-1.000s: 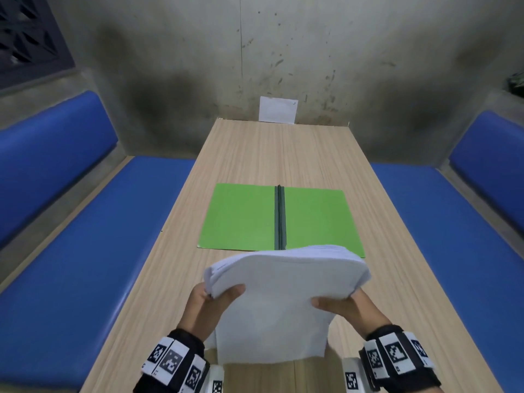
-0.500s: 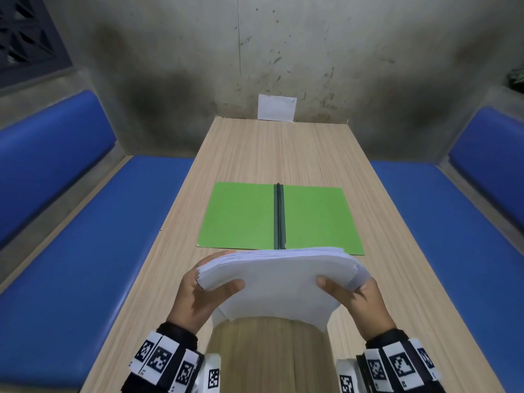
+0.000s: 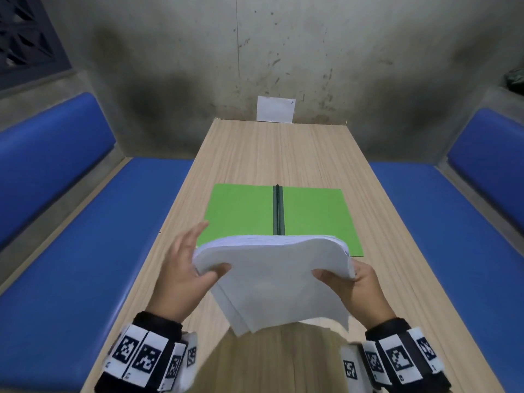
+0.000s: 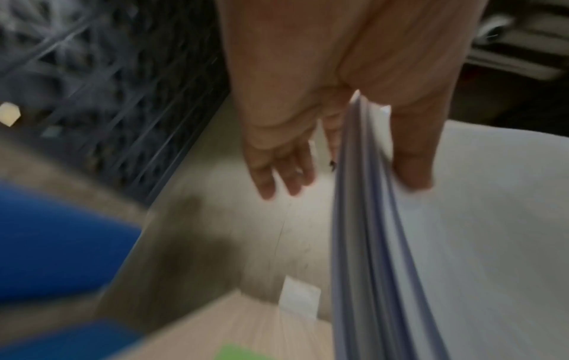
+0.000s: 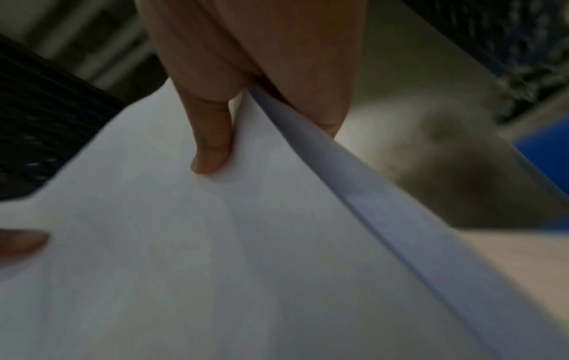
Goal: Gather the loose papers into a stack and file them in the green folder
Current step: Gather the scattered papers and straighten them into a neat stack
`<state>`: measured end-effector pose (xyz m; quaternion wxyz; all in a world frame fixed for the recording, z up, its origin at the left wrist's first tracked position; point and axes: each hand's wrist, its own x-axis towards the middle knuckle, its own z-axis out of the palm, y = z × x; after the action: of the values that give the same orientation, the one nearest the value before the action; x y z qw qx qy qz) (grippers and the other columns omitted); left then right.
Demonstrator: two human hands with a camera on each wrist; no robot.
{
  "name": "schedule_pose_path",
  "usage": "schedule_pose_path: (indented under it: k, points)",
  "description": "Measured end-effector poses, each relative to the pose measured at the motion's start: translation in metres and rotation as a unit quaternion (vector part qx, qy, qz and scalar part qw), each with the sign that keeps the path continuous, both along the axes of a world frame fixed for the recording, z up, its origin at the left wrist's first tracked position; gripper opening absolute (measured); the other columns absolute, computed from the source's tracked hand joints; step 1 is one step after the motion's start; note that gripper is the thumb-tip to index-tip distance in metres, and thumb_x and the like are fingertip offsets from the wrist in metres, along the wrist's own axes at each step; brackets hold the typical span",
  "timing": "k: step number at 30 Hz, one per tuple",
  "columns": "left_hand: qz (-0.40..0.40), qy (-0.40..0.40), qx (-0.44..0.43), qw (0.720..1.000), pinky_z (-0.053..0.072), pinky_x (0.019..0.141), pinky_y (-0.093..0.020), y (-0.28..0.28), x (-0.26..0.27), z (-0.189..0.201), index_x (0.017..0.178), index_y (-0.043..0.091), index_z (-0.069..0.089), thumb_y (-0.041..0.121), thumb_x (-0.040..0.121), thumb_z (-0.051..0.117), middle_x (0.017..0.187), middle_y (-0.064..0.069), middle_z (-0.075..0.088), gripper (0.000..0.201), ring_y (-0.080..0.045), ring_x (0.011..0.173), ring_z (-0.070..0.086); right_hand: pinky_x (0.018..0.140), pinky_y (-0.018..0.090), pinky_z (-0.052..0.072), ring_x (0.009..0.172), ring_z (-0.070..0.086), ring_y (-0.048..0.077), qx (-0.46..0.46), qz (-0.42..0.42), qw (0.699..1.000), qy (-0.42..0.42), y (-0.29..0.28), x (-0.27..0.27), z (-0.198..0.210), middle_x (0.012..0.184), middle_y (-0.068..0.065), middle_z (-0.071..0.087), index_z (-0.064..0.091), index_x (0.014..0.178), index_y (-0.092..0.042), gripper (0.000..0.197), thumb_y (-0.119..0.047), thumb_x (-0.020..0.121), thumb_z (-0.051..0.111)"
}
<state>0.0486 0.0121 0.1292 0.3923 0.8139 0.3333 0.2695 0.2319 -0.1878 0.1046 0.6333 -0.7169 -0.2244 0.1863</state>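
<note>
A thick stack of white papers (image 3: 278,279) hangs above the near end of the table, its far edge just over the near edge of the open green folder (image 3: 241,211). The folder lies flat with a dark spine down its middle. My left hand (image 3: 200,251) holds the stack's left corner, with the thumb on top and the fingers (image 4: 277,170) stretched out past the edge. My right hand (image 3: 348,279) grips the right corner; its thumb (image 5: 212,151) is on top and its fingers are hidden underneath. The stack (image 4: 462,243) sags, and its near corner fans slightly.
The light wooden table (image 3: 278,151) runs away from me to a stained concrete wall. A small white card (image 3: 275,109) leans on that wall at the far end. Blue padded benches (image 3: 99,251) (image 3: 453,236) flank the table on both sides.
The stack has moved forward toward the folder and now tilts with its near end hanging down. My left fingers have straightened out beyond the stack's left edge. The folder has not moved.
</note>
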Motion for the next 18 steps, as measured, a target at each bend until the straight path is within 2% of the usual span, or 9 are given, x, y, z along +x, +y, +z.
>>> schedule_pose_path:
  k: [3,5,7,8,10,11,13,16,18]
  points:
    - [-0.032,0.051,0.204,0.977,0.019,0.114,-0.04,-0.006,0.006,0.024,0.14,0.039,0.026,0.037,0.069,0.075,0.146,0.007,0.029,0.086,-0.013,0.136,0.021,0.049,0.022,0.028,0.049,0.038,0.004,-0.062,0.075,0.977,-0.188,0.0,-0.001,0.025,0.052,-0.01,0.049,0.06,0.061,-0.016,0.02,-0.007,0.075,0.071]
    - [-0.131,0.074,0.196,0.969,0.022,0.112,-0.033,-0.014,0.014,0.033,0.137,0.042,0.03,0.05,0.069,0.065,0.14,0.015,0.036,0.077,-0.006,0.132,0.028,0.046,0.016,0.029,0.049,0.046,0.003,-0.092,0.122,0.94,-0.306,0.003,-0.008,0.04,0.05,-0.016,0.053,0.063,0.068,-0.027,0.02,-0.008,0.076,0.061]
    - [-0.222,0.074,0.11,0.966,0.039,0.091,-0.022,-0.024,0.021,0.03,0.114,0.04,0.058,0.044,0.075,0.061,0.107,0.025,0.057,0.039,0.005,0.101,0.049,0.049,0.018,0.038,0.056,0.056,0.002,-0.101,0.146,0.923,-0.342,0.007,-0.016,0.051,0.058,-0.018,0.062,0.068,0.079,-0.03,0.025,-0.012,0.072,0.052]
    - [-0.246,0.063,0.057,0.966,0.042,0.074,-0.021,-0.026,0.024,0.026,0.09,0.036,0.067,0.038,0.077,0.061,0.082,0.022,0.062,0.014,0.005,0.079,0.052,0.051,0.021,0.041,0.06,0.059,0.005,-0.099,0.145,0.924,-0.34,0.008,-0.018,0.053,0.063,-0.016,0.066,0.069,0.083,-0.029,0.024,-0.015,0.072,0.054]
    - [-0.233,0.034,-0.044,0.971,0.038,0.059,-0.025,-0.026,0.025,0.013,0.066,0.023,0.063,0.043,0.073,0.061,0.06,0.011,0.054,0.022,-0.002,0.058,0.047,0.057,0.023,0.045,0.068,0.062,0.009,-0.083,0.119,0.946,-0.289,0.007,-0.015,0.052,0.073,-0.012,0.07,0.071,0.081,-0.03,0.014,-0.021,0.072,0.07]
    - [-0.214,0.026,-0.094,0.972,0.039,0.059,-0.027,-0.025,0.022,0.009,0.067,0.017,0.063,0.048,0.068,0.062,0.061,0.009,0.056,0.032,-0.006,0.058,0.049,0.062,0.022,0.047,0.075,0.063,0.009,-0.08,0.099,0.959,-0.254,0.004,-0.011,0.048,0.08,-0.013,0.071,0.071,0.081,-0.034,0.018,-0.024,0.068,0.078]
    - [-0.166,0.0,-0.188,0.968,0.047,0.063,-0.027,-0.02,0.014,0.005,0.076,0.006,0.068,0.043,0.067,0.07,0.067,0.003,0.066,0.039,-0.012,0.063,0.06,0.082,0.02,0.049,0.094,0.061,0.007,-0.108,0.032,0.968,-0.225,-0.006,0.003,0.035,0.099,-0.016,0.067,0.063,0.101,-0.038,0.046,-0.034,0.059,0.083]
    - [-0.129,-0.033,-0.27,0.954,0.048,0.053,-0.015,-0.011,-0.003,0.004,0.082,0.004,0.07,0.014,0.084,0.065,0.063,0.005,0.072,0.012,-0.005,0.057,0.065,0.107,0.037,0.035,0.128,0.039,0.015,-0.192,-0.081,0.96,-0.188,-0.028,0.026,0.011,0.142,-0.004,0.037,0.034,0.136,-0.033,0.1,-0.057,0.05,0.079]
    - [-0.136,-0.054,-0.292,0.945,0.051,0.056,-0.014,-0.002,-0.014,-0.001,0.083,0.008,0.073,0.032,0.077,0.071,0.072,0.004,0.076,0.025,-0.005,0.064,0.069,0.112,0.038,0.026,0.137,0.027,0.013,-0.162,-0.084,0.982,-0.056,-0.039,0.031,-0.002,0.149,-0.005,0.026,0.018,0.143,-0.029,0.117,-0.051,0.047,0.081]
